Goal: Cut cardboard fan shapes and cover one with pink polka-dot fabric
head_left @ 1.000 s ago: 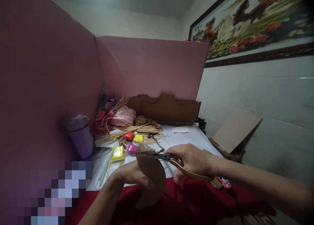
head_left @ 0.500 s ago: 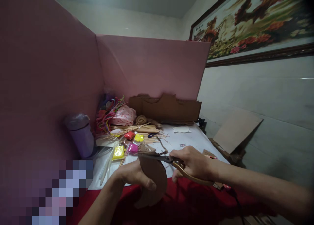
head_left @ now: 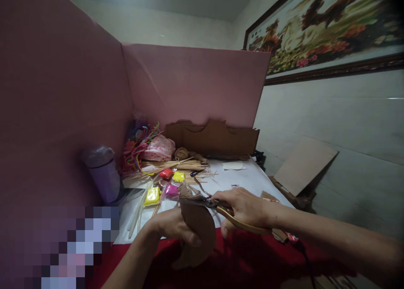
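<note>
My left hand [head_left: 178, 228] is closed on a curved piece of cardboard [head_left: 203, 234], thumb across its near face and the other fingers hidden behind it. The piece has a rounded right edge and hangs over red cloth. My right hand [head_left: 244, 207] grips a pair of scissors [head_left: 229, 215] with gold-coloured handles. Its dark blades point left and lie along the top edge of the cardboard. A thin curling offcut [head_left: 202, 186] rises just beyond the blades.
Bamboo skewers [head_left: 186, 166], yellow clay packets [head_left: 152, 196], a magenta packet [head_left: 171, 191] and a ball of twine [head_left: 181, 153] lie on the white tabletop [head_left: 252, 177]. A purple cup [head_left: 104, 175] stands left. Cut cardboard [head_left: 214, 139] leans at the back.
The scissors and my right hand have shifted slightly left along the cardboard's top edge. The curling offcut has moved left and up. My left hand keeps its hold.
</note>
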The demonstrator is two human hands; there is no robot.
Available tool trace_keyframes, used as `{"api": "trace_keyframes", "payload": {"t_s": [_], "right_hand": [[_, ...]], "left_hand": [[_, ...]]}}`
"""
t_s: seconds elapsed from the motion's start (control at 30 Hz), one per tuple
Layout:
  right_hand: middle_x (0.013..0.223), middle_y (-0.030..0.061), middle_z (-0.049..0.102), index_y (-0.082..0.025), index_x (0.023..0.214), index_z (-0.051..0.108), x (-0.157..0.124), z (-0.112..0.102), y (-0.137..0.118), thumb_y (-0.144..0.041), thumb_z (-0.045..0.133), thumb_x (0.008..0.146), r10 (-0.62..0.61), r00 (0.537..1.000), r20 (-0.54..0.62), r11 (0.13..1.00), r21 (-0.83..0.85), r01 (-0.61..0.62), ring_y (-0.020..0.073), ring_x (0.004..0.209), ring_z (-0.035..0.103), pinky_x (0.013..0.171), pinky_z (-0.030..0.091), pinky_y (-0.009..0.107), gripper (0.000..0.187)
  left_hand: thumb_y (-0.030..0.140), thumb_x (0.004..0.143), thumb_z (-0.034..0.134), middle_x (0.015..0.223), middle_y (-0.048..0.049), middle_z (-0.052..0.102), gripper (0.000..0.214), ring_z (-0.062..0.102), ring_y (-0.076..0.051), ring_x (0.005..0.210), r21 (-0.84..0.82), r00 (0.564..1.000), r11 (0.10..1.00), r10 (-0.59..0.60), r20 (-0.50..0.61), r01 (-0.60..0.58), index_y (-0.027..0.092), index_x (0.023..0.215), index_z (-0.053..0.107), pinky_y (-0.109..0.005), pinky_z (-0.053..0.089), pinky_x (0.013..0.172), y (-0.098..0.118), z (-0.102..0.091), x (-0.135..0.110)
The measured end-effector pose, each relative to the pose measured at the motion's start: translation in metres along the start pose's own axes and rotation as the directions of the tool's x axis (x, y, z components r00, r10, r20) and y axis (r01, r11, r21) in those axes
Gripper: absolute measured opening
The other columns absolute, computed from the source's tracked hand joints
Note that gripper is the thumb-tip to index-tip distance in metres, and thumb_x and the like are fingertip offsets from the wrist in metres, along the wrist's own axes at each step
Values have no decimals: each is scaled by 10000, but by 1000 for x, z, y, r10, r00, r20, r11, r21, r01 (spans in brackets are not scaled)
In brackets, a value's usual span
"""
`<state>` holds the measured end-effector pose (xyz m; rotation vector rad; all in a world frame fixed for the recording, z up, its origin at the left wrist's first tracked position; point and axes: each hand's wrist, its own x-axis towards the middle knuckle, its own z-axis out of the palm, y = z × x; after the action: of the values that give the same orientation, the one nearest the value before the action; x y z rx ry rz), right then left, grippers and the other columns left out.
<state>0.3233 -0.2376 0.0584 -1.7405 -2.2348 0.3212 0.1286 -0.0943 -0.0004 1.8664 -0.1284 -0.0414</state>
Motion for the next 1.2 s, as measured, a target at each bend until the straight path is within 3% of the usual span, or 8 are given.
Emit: {"api": "trace_keyframes", "payload": {"t_s": [0.3,0.6,0.83,0.97,1.1,1.2], "right_hand": [[546,-53,479,-202,749,582,3,2,-5,-657,676,608,41,999,-22,999,22,-41,90,505,354,498,252,195,486],[494,-52,446,-173,684,582,5,22,6,-638,669,640,-23,980,-195,1000,11,26,77,458,302,490,236,207,475],[510,-50,426,-169,614,535,16,15,12,-613,674,646,169,945,-279,978,165,-126,88,503,340,486,261,209,467],[612,-38,491,-176,796,538,25,24,19,-605,613,714,278,924,-264,867,484,-123,107,549,433,523,352,228,443],[796,7,554,-191,1025,475,30,38,11,-574,630,729,241,917,-318,639,763,97,148,713,524,636,423,268,508],[884,24,555,-215,1082,459,31,43,-4,-503,677,728,239,886,-397,492,836,242,161,802,539,698,435,281,506]], "left_hand": [[336,717,676,750,-46,663,237,575,-167,717,-112,997,994,6,73,2,124,820,698,-253,475,670,11,1,1],[279,636,739,779,-19,675,247,582,-163,707,-144,998,988,-58,28,62,160,849,701,-266,480,665,11,2,2],[259,606,754,816,-45,689,304,588,-174,731,-178,994,983,-61,-88,45,151,886,706,-266,472,661,10,1,1],[256,644,728,744,-49,676,224,578,-162,679,-215,986,977,-25,-166,-11,126,825,717,-249,462,619,14,0,0],[259,676,715,769,-71,693,224,604,-194,715,-227,967,973,-17,-255,-43,119,851,727,-284,477,654,12,1,-3],[263,664,734,762,-77,704,229,608,-199,700,-250,935,967,-46,-351,-46,119,843,735,-289,478,635,6,1,-5]]}}
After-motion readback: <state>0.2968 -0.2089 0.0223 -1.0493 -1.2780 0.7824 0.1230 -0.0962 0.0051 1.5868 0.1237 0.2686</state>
